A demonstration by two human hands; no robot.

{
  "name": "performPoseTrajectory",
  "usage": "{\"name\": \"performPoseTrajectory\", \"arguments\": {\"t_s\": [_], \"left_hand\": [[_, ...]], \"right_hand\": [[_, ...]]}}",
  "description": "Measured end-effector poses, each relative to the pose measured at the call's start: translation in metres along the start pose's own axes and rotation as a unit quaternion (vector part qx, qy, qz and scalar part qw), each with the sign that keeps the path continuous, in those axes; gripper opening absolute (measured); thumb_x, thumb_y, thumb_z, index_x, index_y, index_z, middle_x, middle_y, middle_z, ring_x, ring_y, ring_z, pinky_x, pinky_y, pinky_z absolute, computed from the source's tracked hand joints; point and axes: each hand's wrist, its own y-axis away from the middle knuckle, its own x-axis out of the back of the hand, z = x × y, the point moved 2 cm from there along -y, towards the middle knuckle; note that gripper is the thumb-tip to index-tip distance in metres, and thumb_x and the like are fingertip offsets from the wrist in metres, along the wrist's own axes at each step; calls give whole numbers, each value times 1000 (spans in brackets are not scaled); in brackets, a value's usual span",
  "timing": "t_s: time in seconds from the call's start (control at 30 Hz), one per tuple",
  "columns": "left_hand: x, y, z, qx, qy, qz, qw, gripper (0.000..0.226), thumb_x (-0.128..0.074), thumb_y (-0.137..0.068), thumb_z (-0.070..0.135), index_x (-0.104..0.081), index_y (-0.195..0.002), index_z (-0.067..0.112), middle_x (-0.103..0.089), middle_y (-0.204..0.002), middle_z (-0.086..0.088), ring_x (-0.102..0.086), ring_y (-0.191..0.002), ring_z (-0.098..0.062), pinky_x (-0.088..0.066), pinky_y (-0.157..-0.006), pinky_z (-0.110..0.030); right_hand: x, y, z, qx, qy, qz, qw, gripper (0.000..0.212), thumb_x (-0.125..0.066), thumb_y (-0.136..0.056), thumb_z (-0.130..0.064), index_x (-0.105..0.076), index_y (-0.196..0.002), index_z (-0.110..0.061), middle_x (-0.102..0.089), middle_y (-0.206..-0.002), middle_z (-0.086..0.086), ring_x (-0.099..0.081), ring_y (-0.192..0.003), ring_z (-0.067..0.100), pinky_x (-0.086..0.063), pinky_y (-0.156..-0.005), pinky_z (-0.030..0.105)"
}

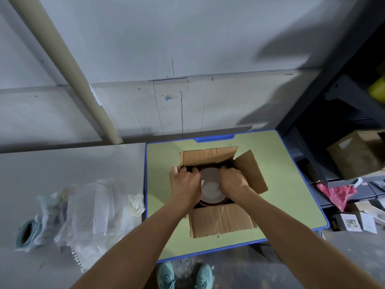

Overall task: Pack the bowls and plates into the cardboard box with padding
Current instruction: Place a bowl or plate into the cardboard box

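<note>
Dim, soft focus, wide-angle warping, shadowed right

The cardboard box (220,222) stands on the table (281,184) in front of you, with its flaps folded outward to the far, near and right sides. The plate (210,184) lies inside the box. Your left hand (184,182) is at the plate's left edge and your right hand (233,180) at its right edge. The paper pile (93,205) lies left of the table, and the tape roll (27,232) lies further left. A second carton (354,155) sits on the shelving right of the table.
</note>
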Motion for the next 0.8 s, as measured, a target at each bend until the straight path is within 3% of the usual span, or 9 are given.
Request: {"name": "performPoseTrajectory", "arguments": {"t_s": [0.1,0.27,0.37,0.47,0.53,0.63,0.73,0.8], "left_hand": [[10,1,-1,21,38,14,999,9,-57,-78,20,-48,-77,19,-61,-78,-2,-56,-85,-25,-30,-80,-39],[27,0,-5,39,95,-16,995,13,-57,-80,31,-52,-85,20,-55,-75,2,-55,-89,-24,-28,-88,-43],[33,-2,-8,35,160,-12,986,26,-55,-85,40,-60,-98,18,-68,-89,-3,-63,-92,-29,-39,-82,-38],[51,0,-9,21,219,-20,975,31,-53,-90,43,-54,-112,20,-68,-102,-6,-63,-97,-31,-46,-74,-34],[66,0,-11,30,316,-78,945,37,-53,-91,38,-46,-125,25,-64,-111,-6,-61,-98,-29,-51,-73,-33],[81,3,-14,79,495,-123,856,45,-52,-86,20,-46,-128,36,-62,-115,-1,-62,-94,-18,-59,-56,-26],[94,11,-22,107,534,-108,832,49,-45,-79,12,-53,-121,36,-61,-108,1,-64,-91,-27,-60,-52,-39],[103,17,-29,112,531,-99,834,48,-43,-81,5,-53,-120,32,-61,-108,0,-64,-88,-24,-56,-49,-31]], "right_hand": [[5,1,4,1,-34,20,999,34,-47,-89,-3,-47,-122,-4,-64,-114,19,-64,-104,36,-54,-82,40],[18,11,9,-5,-72,51,996,28,-52,-88,-9,-47,-115,-6,-65,-107,20,-63,-101,39,-48,-75,39],[29,19,13,-12,-90,65,994,29,-52,-87,-11,-49,-116,-7,-65,-107,20,-63,-100,39,-46,-74,37],[46,28,20,-10,-108,89,990,36,-52,-86,-12,-49,-122,-9,-65,-109,20,-61,-101,39,-46,-77,36],[61,33,22,1,-114,107,988,37,-52,-86,-13,-48,-123,-10,-64,-109,21,-60,-100,39,-43,-74,36],[78,40,20,7,-129,106,986,29,-52,-90,-17,-48,-117,-7,-62,-111,22,-57,-102,38,-36,-72,33],[84,49,12,20,-159,76,984,33,-53,-94,-28,-48,-121,-10,-62,-114,17,-57,-104,35,-36,-74,33],[86,55,7,38,-217,48,974,32,-53,-94,-40,-52,-118,-19,-64,-109,9,-63,-92,29,-44,-75,34]]}}
